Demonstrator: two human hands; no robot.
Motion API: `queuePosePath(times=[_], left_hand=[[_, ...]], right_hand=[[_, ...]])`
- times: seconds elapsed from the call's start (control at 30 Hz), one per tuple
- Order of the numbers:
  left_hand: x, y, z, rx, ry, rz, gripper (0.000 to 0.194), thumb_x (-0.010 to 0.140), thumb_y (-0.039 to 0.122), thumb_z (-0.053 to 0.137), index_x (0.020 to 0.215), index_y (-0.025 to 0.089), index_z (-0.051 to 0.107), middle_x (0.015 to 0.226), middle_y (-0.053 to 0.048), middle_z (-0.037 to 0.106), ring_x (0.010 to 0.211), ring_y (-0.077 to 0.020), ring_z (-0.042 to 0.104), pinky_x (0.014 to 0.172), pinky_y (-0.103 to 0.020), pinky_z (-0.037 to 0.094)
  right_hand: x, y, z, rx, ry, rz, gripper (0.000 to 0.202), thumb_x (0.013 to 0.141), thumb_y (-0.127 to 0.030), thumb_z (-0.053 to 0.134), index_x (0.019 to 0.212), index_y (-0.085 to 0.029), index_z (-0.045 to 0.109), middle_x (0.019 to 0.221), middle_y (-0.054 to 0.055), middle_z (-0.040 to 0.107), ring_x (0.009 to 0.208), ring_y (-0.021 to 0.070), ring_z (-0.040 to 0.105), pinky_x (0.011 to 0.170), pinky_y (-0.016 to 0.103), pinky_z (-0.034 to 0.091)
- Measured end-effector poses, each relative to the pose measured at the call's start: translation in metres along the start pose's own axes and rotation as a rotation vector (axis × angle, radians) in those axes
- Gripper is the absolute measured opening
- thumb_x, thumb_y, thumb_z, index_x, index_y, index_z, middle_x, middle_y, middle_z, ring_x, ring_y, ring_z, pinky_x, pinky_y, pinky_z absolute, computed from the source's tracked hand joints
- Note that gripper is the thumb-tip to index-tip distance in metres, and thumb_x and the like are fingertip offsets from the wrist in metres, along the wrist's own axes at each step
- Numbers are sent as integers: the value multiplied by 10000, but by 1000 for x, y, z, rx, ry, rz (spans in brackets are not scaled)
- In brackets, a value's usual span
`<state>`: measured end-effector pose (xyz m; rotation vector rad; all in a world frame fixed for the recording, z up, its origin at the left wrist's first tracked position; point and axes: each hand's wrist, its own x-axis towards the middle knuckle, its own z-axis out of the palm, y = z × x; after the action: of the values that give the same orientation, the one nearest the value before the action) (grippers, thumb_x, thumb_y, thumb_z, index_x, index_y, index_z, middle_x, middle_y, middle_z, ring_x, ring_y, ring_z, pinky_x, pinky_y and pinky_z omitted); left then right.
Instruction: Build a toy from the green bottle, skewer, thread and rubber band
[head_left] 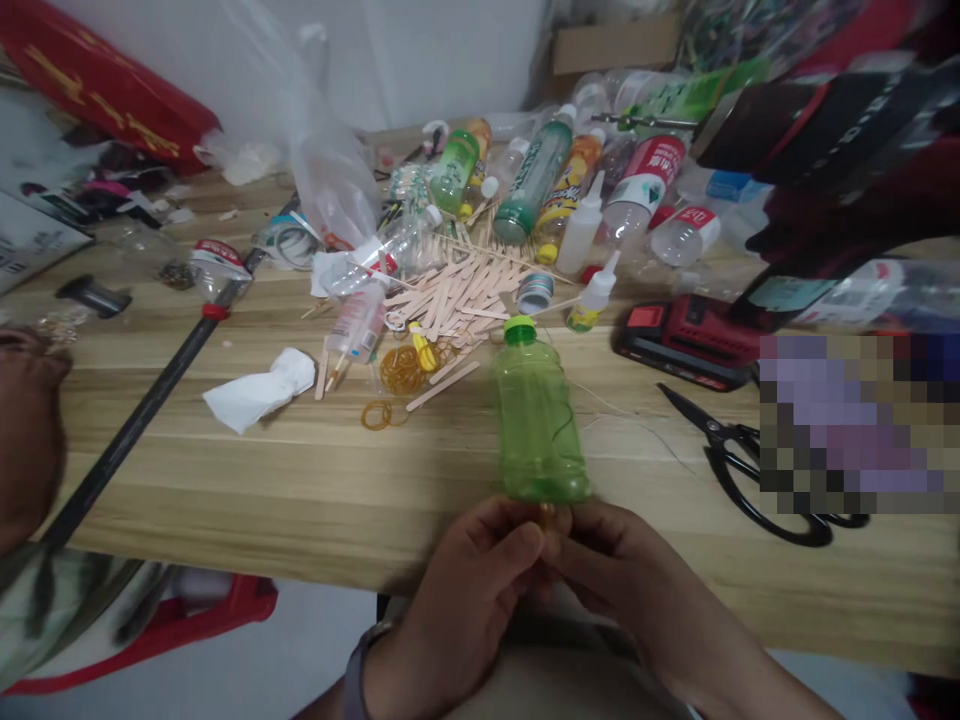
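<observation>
Now pinching at the base of a green bottle (536, 420), with cap (519, 328) facing away.
Gripping a small amber piece (550, 517), too blurred to identify, between narrowed fingertips of left hand (487, 565) and right hand (622, 560). Holding bottle over near part of table (300, 510), between rubber bands (403, 370) and black scissors (717, 431).

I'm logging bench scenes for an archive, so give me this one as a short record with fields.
Left hand: fingers closed at the bottle's base
Right hand: same, opposite side
Between fingertips: small amber piece, mostly hidden
Bottle: green, capped, cap end away from the person
Left of bottle: rubber bands, tissue
Right of bottle: scissors, drill
Beyond: more bottles
</observation>
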<state>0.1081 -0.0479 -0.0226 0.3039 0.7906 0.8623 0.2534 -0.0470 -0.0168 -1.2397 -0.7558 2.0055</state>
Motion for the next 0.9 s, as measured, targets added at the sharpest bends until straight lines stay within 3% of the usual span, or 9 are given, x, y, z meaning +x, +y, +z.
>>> queuePosePath(times=[0.13, 0.27, 0.47, 0.63, 0.73, 0.9], left_hand=[[-5, 4, -2, 168, 51, 41, 328, 664, 317, 894, 910, 151, 754, 727, 11, 685, 603, -74, 570, 590, -196, 431], [-11, 9, -2, 408, 135, 80, 347, 651, 219, 855, 969, 156, 732, 694, 26, 655, 592, -87, 549, 573, -205, 446], [-12, 9, -2, 585, 217, 131, 282, 667, 294, 801, 904, 152, 741, 718, -11, 653, 596, -120, 539, 512, -221, 450], [-11, 11, -1, 582, 217, 104, 293, 685, 359, 787, 884, 147, 750, 663, -10, 650, 557, -120, 530, 502, -229, 436], [-10, 13, 0, 541, 183, 93, 293, 729, 409, 776, 846, 143, 740, 547, 31, 581, 513, -105, 492, 511, -223, 406], [-5, 9, -5, 392, 67, 78, 391, 754, 515, 787, 738, 135, 695, 525, 34, 560, 498, -87, 487, 513, -214, 350]], right_hand=[[-2, -2, 2, -51, -5, 7, 423, 773, -558, 772, 692, -180, 601, 582, -43, 584, 377, 26, 326, 370, 191, 156], [-2, -2, 5, -45, -15, 21, 405, 796, -543, 748, 698, -187, 581, 472, -98, 452, 349, 23, 323, 353, 172, 150], [-1, 4, 9, 33, -15, 36, 363, 810, -508, 736, 738, -193, 571, 466, -103, 464, 353, 35, 383, 370, 159, 230], [-3, 6, 9, 65, -23, 14, 357, 826, -514, 720, 775, -194, 569, 553, -83, 526, 377, 45, 435, 395, 175, 275], [-4, 7, 7, -39, -47, -24, 408, 850, -568, 668, 757, -179, 587, 667, -37, 596, 404, 42, 459, 419, 188, 290], [-5, 10, 7, -263, -56, -88, 489, 891, -636, 538, 714, -183, 579, 680, -24, 571, 392, 54, 459, 416, 206, 287]])
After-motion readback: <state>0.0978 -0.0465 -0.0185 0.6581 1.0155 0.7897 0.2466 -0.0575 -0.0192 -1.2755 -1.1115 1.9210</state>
